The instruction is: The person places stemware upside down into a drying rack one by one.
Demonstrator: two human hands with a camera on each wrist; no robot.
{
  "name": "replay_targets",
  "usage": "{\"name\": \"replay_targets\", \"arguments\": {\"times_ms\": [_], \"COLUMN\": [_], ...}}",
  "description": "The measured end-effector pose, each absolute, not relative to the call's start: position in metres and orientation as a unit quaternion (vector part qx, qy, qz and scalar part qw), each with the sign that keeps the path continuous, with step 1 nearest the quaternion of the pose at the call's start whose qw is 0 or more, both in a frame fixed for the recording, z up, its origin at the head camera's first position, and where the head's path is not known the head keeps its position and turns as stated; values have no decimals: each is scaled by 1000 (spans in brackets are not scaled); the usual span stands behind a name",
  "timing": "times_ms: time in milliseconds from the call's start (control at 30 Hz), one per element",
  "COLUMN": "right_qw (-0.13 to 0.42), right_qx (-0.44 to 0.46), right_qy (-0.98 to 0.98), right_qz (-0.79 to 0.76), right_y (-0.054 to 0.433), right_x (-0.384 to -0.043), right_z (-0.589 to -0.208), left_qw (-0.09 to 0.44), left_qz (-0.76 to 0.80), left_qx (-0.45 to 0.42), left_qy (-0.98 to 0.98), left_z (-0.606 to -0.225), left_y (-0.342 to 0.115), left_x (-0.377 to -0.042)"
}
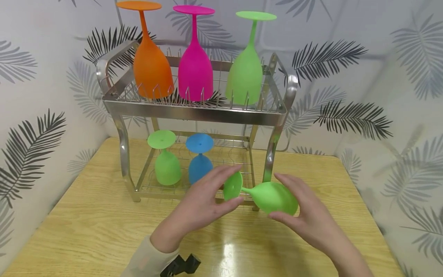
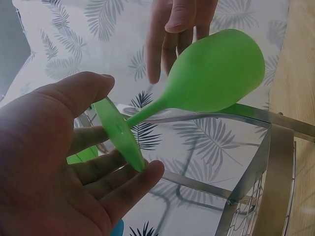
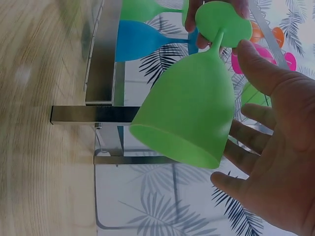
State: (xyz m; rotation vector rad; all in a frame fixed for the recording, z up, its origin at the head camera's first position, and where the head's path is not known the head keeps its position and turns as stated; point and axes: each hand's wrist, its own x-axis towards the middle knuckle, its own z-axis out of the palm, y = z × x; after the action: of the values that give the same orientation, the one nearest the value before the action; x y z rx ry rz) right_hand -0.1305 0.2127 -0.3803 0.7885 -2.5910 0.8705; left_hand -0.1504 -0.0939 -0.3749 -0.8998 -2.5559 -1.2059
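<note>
A light green plastic goblet (image 1: 275,198) lies sideways in the air in front of the rack, bowl to the right. My left hand (image 1: 204,198) holds its round foot (image 2: 118,132) by the edge, thumb on one side and fingertips on the other. Around the bowl my right hand (image 1: 309,215) is spread, its fingers loosely bent. In the right wrist view a gap shows between most of those fingers and the bowl (image 3: 189,105); light contact cannot be ruled out. Upside down on the lower shelf stand another green goblet (image 1: 167,167) and a blue goblet (image 1: 200,167).
A two-tier metal dish rack (image 1: 194,111) stands behind my hands on a wooden table (image 1: 86,231). Its top tier carries upturned orange (image 1: 152,69), pink (image 1: 195,69) and green (image 1: 245,75) goblets. Leaf-patterned wall covering (image 1: 363,77) rises behind.
</note>
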Motion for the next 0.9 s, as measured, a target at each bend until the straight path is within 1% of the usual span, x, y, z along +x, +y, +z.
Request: {"name": "replay_targets", "arguments": {"times_ms": [500,900], "right_qw": [147,145], "right_qx": [290,297], "right_qy": [-914,-917], "right_qz": [242,223], "right_y": [197,190], "right_x": [-131,-134], "right_z": [-383,-389], "left_qw": [84,82], "left_qz": [-393,-389], "left_qx": [-303,-315], "left_qy": [-864,-862], "left_z": [-376,-376], "left_y": [-95,-94], "left_x": [-150,-149]}}
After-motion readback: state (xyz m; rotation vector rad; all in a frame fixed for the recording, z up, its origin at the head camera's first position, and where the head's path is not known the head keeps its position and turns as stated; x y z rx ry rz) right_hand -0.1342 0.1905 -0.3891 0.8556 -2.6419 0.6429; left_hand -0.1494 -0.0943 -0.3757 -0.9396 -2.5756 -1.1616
